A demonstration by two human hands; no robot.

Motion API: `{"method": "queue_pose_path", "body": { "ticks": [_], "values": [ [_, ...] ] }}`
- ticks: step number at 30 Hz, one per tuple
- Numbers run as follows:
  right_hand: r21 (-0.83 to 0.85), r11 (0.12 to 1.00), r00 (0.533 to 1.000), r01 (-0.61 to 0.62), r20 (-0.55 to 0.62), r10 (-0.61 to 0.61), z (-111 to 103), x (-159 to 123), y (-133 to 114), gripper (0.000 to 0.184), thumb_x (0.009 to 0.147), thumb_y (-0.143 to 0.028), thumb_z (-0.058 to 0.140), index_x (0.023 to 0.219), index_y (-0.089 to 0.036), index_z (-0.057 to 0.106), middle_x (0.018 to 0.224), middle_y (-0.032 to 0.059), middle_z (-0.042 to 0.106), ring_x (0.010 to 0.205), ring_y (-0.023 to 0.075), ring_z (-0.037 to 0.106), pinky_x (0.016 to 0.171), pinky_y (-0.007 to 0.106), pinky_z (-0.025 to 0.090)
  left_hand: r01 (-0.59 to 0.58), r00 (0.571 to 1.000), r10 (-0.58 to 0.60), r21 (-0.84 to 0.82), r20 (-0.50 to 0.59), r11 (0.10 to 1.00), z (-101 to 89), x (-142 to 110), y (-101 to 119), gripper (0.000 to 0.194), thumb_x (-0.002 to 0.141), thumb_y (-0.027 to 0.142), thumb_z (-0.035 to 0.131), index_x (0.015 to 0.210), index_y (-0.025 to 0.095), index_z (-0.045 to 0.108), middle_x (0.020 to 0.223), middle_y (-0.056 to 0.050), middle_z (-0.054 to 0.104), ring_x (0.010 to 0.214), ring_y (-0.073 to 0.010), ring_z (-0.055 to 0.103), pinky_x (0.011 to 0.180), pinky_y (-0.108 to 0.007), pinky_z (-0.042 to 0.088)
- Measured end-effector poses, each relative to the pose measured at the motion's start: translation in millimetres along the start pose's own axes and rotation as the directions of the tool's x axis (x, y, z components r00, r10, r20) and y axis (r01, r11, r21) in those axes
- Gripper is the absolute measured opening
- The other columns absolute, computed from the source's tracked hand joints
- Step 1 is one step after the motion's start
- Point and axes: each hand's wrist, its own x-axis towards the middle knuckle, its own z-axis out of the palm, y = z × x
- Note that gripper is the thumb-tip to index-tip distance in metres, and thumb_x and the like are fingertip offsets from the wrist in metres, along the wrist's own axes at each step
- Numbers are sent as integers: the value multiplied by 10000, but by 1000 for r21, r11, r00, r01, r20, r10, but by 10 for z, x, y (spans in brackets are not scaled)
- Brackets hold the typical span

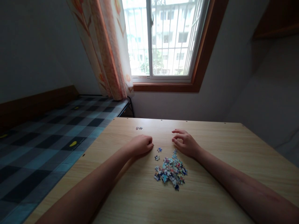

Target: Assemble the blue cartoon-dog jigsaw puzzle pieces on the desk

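Note:
A heap of small jigsaw puzzle pieces (171, 170) in mixed colours lies on the wooden table between my forearms. My left hand (142, 145) rests left of the heap, its fingers curled closed; anything inside them is hidden. Close to its fingertips lie a single blue puzzle piece (159, 150) and a paler puzzle piece (157, 157). My right hand (183, 143) is at the heap's far right, fingers bent but apart, with nothing visible in them. A few pieces (175, 152) trail from the heap toward it. Farther back, a small group of puzzle pieces (139, 128) lies apart.
The light wood table (215, 133) has its far edge near the wall under a bright window (170, 46). A bed with a checked cover (53, 133) stands along the left side. A flowered curtain (109, 49) hangs left of the window.

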Motion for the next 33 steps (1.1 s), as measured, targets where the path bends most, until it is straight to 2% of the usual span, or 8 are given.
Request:
{"method": "queue_pose_path", "body": {
  "ticks": [5,10,15,17,20,23,29,33],
  "values": [
    [2,1000,1000,0,-1,0,-12,0,-18,182,895,-246,610,758,-228,728,1191,112,699,1210,289,587,1024,499,464,223,968,-211,72,-136,972,73,27,-1,340,967,363,383,942,177,666,971,-146,726,888,-271,675,748,-353,482],
    [22,1000,1000,4,-19,-4,-18,4,-30,177,894,-245,617,758,-231,729,1176,107,704,1203,289,593,1023,494,469,318,940,-298,119,-164,940,-48,-31,27,319,980,303,377,1082,152,639,999,-166,717,898,-268,689,754,-350,501],
    [20,1000,1000,12,-12,-12,-10,2,-25,176,895,-242,616,762,-233,731,1177,105,703,1198,288,592,1020,496,470,310,951,-302,197,-69,930,-196,-163,206,289,878,61,434,992,122,692,984,-191,722,928,-297,702,754,-368,526],
    [14,1000,1000,11,-9,-11,-10,0,-24,181,899,-242,611,762,-235,730,1178,104,702,1202,287,590,1020,492,470,285,957,-288,216,-16,934,-195,-198,260,284,860,39,455,959,116,709,975,-191,731,921,-308,708,749,-375,539],
    [9,1000,1000,10,-5,-10,-11,0,-26,183,898,-242,609,760,-232,728,1181,105,702,1205,287,589,1021,491,470,247,965,-260,225,30,943,-149,-211,286,285,879,86,494,1071,129,700,1004,-185,738,929,-313,712,764,-385,553],
    [12,1000,1000,10,-5,-10,-10,4,-27,180,895,-241,612,756,-231,726,1180,105,703,1203,288,591,1020,493,470,223,971,-236,227,34,948,-104,-193,277,306,908,116,480,1141,135,678,1070,-189,729,954,-312,709,796,-404,554],
    [12,1000,1000,16,-2,-16,-7,10,-21,185,897,-239,606,754,-228,723,1181,107,702,1197,287,594,1015,489,472,242,969,-249,219,2,945,-66,-173,279,312,891,56,427,1078,92,675,1049,-213,725,944,-304,710,793,-393,551],
    [14,1000,1000,14,-4,-14,0,7,-16,181,895,-239,610,756,-227,725,1180,110,702,1194,288,594,1014,488,471,247,969,-246,206,-31,947,-63,-181,276,339,913,94,431,1186,114,632,1067,-195,727,937,-289,710,794,-375,545]
  ]
}}
